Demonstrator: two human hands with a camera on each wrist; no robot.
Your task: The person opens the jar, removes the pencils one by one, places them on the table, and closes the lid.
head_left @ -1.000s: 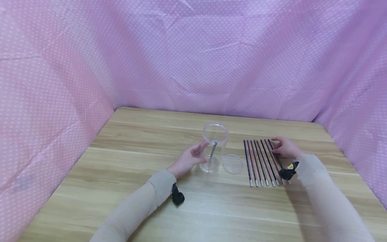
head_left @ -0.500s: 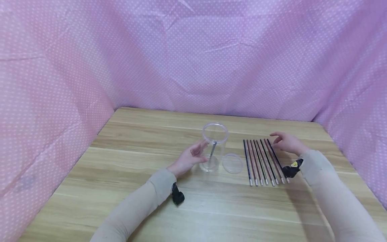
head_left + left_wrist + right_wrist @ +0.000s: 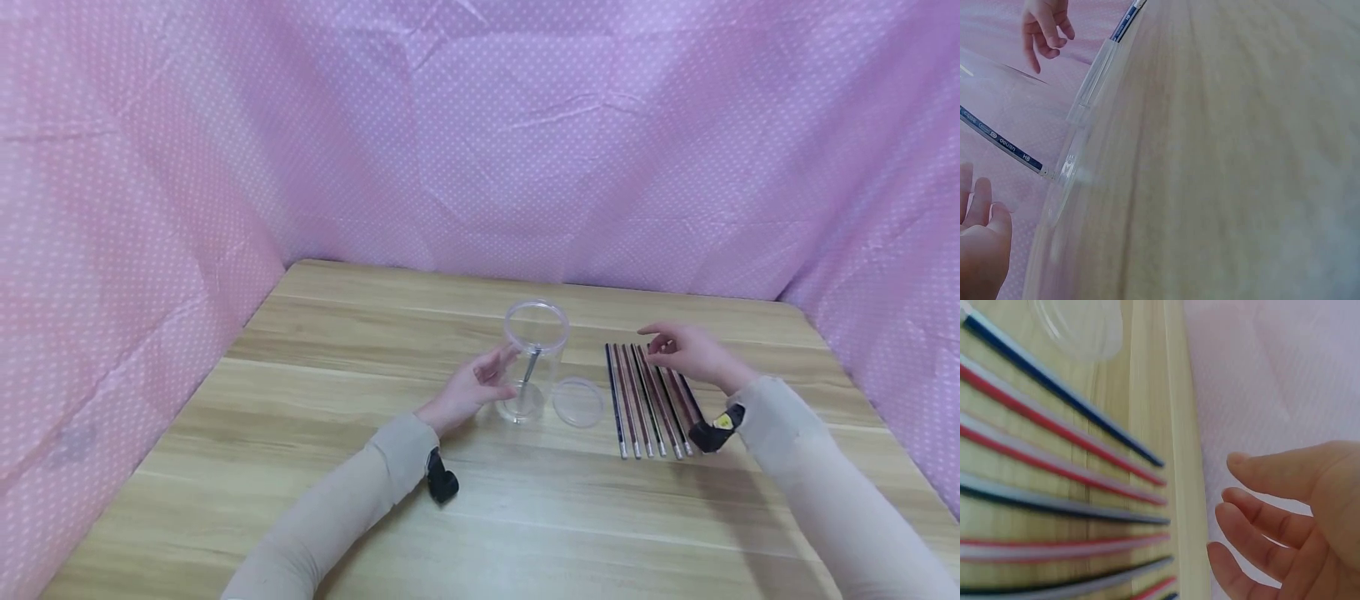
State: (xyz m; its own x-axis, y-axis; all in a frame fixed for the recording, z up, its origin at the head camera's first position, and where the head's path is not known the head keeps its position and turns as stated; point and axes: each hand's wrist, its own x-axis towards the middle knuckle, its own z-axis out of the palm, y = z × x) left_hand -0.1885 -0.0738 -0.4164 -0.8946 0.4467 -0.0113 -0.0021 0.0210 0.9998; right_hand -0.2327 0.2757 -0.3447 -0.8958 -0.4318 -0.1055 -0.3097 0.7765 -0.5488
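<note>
A clear plastic jar (image 3: 553, 362) stands upright on the table, with one dark blue HB pencil (image 3: 1007, 145) leaning inside it, its ferrule end down. My left hand (image 3: 468, 392) holds the jar at its left side, thumb in front and fingers round behind. To the right lies a row of several pencils (image 3: 648, 400), dark and reddish, side by side with their ferrule ends towards me. Above the far ends of that row hovers my right hand (image 3: 693, 354), fingers loosely bent and nothing between them. In the right wrist view its fingertips are apart from the pencils.
Between the jar and the row lies a round clear lid (image 3: 578, 403), flat on the wooden table (image 3: 360, 367). Pink dotted cloth (image 3: 525, 167) hangs behind the table and along both sides. Each sleeve cuff carries a small black camera.
My right hand has lifted from the rightmost pencils and shifted left over the row's far ends. The left hand and the jar have stayed in place.
</note>
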